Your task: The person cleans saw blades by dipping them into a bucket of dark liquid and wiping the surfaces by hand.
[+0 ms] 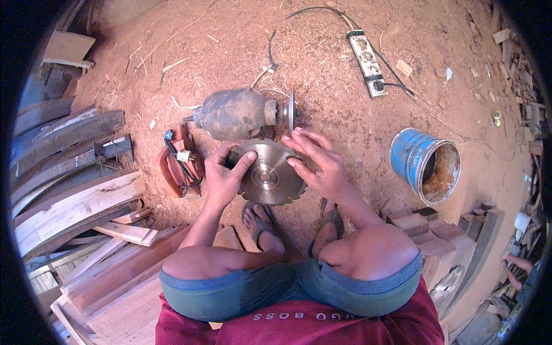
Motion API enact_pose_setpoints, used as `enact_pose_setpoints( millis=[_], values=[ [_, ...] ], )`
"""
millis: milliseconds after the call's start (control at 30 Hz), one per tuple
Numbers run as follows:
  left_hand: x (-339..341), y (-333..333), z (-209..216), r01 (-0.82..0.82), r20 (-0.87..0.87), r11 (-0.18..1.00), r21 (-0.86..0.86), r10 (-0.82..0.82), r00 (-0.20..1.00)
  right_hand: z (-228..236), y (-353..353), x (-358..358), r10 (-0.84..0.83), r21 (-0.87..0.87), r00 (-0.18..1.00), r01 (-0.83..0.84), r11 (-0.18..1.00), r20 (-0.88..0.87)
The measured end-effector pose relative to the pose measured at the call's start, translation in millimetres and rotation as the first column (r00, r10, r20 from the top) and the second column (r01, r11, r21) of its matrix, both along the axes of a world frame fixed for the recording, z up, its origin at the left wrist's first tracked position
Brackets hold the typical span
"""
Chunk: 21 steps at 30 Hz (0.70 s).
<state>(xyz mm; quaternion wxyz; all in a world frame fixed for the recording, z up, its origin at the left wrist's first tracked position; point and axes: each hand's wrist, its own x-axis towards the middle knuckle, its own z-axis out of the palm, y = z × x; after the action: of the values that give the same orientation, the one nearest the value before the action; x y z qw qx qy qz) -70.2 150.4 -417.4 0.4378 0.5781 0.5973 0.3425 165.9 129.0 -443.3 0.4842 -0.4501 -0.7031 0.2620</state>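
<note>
“While sawdust-strewn ground (195, 69) spreads out around everything, which step seems to be in hand?”

“Handling the round saw blade, by the look of it, perhaps turning it or checking its edge. Long boards (80, 213) fill the left side, a bulky motor (233, 114) lies ahead, and a blue bucket (411, 155) stands well apart on the right.”

“And where exactly is the saw blade (270, 192)?”

“Just on the near side of the motor, between the two hands, its broad face turned up. A smaller disc (291, 112) sits upright at the motor's right end, close to the right fingers in this view, though the depth between them cannot be told.”

“How do the hands grip?”

“The left hand (223, 178) is closed on the blade's left side, its thumb (246, 161) pressed flat on the metal and its other fingers mostly hidden behind the edge. The right hand (322, 164) is only partly open: its thumb tip meets the blade near the right rim, while the fingers reach out along the upper edge. Whether those fingertips touch cannot be told.”

“What would the next move call for?”

“Probably a steady left pinch, with the right fingers kept light and clear of the teeth (293, 200).”
</note>
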Motion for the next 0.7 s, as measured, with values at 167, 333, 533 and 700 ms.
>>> enact_pose_setpoints(
  millis=[167,333,533,700],
  values=[
    [-0.8,-1.6,-2.6,0.004,0.027,1.0,-0.014,-0.003,1.0,4.0,-2.2,2.1,0.007,0.016,0.999,-0.008,1.0,0.041],
    [-2.3,-2.9,-2.6,-0.003,0.023,1.0,0.001,0.003,1.0,2.5,-2.9,0.9,-0.016,0.03,1.0,0.015,0.999,0.027],
    [-2.8,-4.1,-4.1,-0.016,0.033,0.999,0.03,0.015,0.999,4.4,-3.0,-0.3,-0.036,0.054,0.999,0.036,0.998,0.004],
    [-3.1,-4.6,-2.5,-0.018,0.041,1.0,0.001,0.018,0.999,4.1,-2.9,-0.7,-0.047,0.057,0.998,0.049,0.997,-0.031]
  ],
)
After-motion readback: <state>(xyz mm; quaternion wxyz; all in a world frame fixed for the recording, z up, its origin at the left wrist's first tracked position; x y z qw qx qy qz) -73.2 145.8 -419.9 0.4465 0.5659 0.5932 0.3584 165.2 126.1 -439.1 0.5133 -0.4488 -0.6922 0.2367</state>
